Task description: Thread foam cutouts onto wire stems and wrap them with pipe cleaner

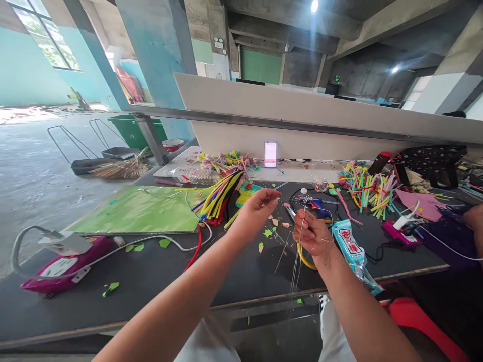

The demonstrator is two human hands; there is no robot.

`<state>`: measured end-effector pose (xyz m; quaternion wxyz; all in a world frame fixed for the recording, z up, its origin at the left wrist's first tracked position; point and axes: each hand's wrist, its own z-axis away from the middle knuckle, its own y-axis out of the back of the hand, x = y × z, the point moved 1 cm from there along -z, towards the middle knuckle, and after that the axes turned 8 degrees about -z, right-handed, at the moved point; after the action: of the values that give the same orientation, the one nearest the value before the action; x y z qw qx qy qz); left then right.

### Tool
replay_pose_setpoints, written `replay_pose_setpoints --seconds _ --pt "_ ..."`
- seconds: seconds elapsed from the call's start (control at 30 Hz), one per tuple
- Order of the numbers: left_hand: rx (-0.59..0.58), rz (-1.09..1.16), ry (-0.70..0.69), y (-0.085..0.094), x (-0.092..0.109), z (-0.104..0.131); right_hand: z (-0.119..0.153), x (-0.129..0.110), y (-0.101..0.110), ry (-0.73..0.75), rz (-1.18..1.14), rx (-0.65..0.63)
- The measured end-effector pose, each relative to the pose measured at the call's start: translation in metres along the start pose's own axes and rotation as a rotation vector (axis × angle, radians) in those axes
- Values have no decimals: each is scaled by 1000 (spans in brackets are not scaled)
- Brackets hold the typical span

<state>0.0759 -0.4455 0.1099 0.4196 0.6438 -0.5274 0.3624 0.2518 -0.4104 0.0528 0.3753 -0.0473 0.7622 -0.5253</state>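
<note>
In the head view my right hand is closed around a bunch of thin wires, which hang down past the table's front edge. A small silvery cluster shows just above its fingertips, and one fine strand loops off to the right. My left hand is raised to the left of it, apart from the bunch, with thumb and fingers drawn together. Whatever it may pinch is too small to make out. Behind my right hand lies a blue-handled tool, partly covered. A yellow curved strip passes under that hand.
Green foam scraps dot the dark table. Colourful pipe cleaners lie left, by a green sheet. A blue packet and bundled coloured strips are right. Purple power strips sit at both sides. A lit phone leans behind.
</note>
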Motion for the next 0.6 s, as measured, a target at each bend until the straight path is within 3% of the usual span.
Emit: replay_pose_setpoints --seconds 0.27,0.4,0.6 --pt "-454 639 445 -22 -33 10 -3 -3 3 -49 16 -69" --pt "-521 709 421 -25 -45 16 -6 -1 8 -47 45 -51" --pt "-603 783 342 -16 -52 25 -10 5 13 -16 160 44"
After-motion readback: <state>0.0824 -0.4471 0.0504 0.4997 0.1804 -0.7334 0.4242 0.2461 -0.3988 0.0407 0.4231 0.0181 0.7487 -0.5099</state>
